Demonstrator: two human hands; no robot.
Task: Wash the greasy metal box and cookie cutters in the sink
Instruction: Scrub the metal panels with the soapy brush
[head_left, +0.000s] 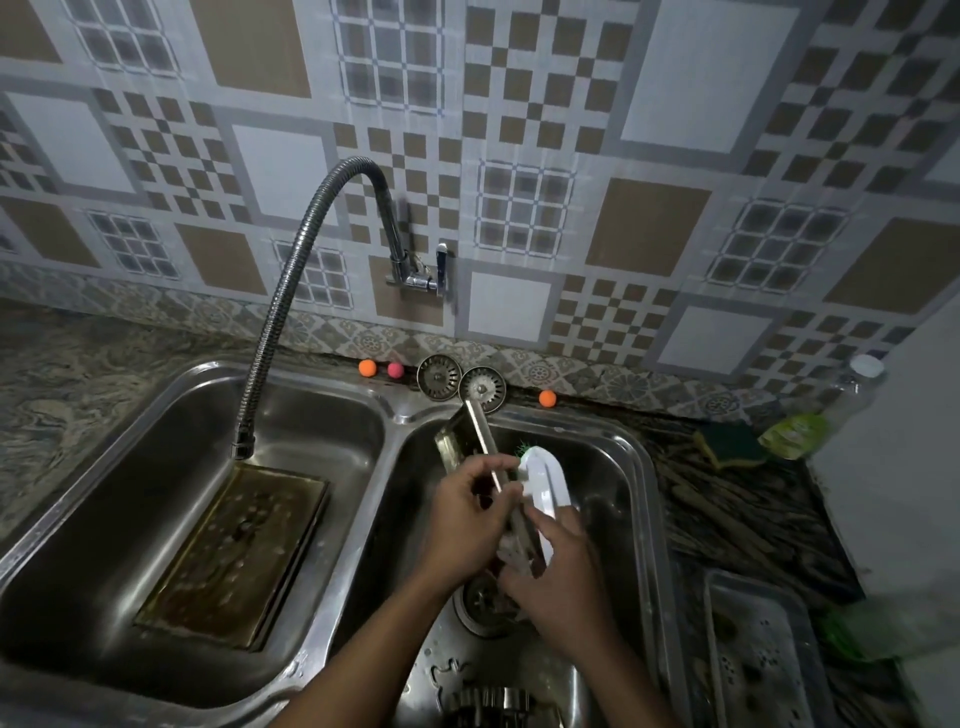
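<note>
Left hand (462, 519): reached in from the near side of the drain (483, 597), forearm angled up and to the right; hovered just above the drain; fingers curled, thumb and fingertips pinched the long edge of the metal box.
Right hand (563, 577): sat just right of the drain, back of the hand up, wrist bent inward; fingers wrapped round the handle end of the white brush.
Metal box (462, 436): stood on edge, tilted over the drain; far end rose toward the back rim beyond the drain, near end hidden between the two hands.
White brush (543, 493): pressed against the box's right side, beyond the drain; showed green bristles at its far tip.
Sink (374, 519): steel, two basins; held the drain in the right one.
Flat metal sheet (234, 551): lay in the other basin, well left of the drain; stained brown, beaded with water.
Tap hose (291, 291): arched down from the wall, ended well left of and beyond the drain.
Strainer plugs (439, 375): leaned at the back rim, straight beyond the drain.
Sponge (727, 444): rested on the worktop (727, 519), well right of and beyond the drain.
Shiny metal pieces (488, 699): sat nearer than the drain; too dark to tell what.
</note>
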